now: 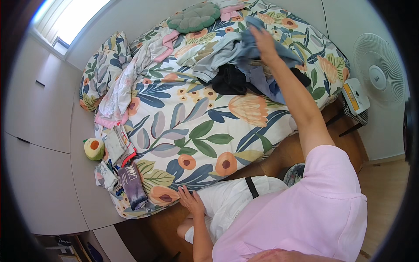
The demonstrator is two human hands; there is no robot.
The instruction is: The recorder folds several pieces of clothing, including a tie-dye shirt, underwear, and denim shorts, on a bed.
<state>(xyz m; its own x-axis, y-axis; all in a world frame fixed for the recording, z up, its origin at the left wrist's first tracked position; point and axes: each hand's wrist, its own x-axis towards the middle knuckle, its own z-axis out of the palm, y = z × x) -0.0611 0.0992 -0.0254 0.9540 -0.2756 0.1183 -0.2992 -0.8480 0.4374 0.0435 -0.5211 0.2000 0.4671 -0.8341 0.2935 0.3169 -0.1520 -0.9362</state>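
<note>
At the far right part of the bed, my right hand [263, 41] is on a blue-grey garment [250, 49] at the top of a clothes heap; its fingertips are partly hidden in the cloth, and it looks closed on it. Light grey clothing [218, 60] lies to the left of that garment, black clothing [229, 80] nearer to me, and a periwinkle-blue piece [262, 80] under my forearm. My left hand [191, 200] rests with fingers apart at the bed's near edge, beside my white shorts, holding nothing.
The bed's floral sheet [203, 137] bears a green cushion [194, 17], a pink-edged blanket [119, 88], a pillow [109, 57], a purple package [132, 186] and an avocado plush [94, 149]. Right of it stand a white fan [378, 77] and a stool [352, 113] with a white-and-yellow box [355, 96].
</note>
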